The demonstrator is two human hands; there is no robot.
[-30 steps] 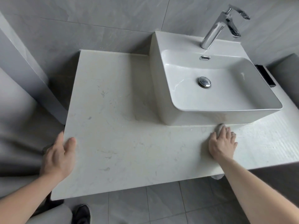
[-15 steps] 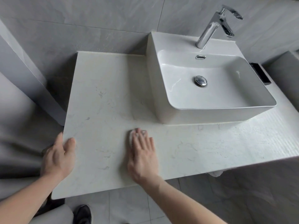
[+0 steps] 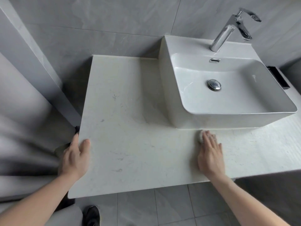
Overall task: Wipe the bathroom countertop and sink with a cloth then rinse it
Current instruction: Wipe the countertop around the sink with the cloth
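A pale marbled countertop [image 3: 130, 128] carries a white sink [image 3: 228, 88] against grey tiled walls. The right hand [image 3: 210, 154] presses flat on a mostly hidden cloth [image 3: 200, 136]; the left hand [image 3: 75, 159] rests open on the edge.

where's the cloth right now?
Head view, right of centre: the cloth lies on the countertop under the fingers of the right hand, just in front of the sink base.

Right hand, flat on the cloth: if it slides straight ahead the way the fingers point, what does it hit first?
Most likely the front wall of the sink. The right hand presses the cloth on the countertop, fingers aimed at the basin's base, with only a narrow strip of bare countertop between; the exact gap is hard to judge.
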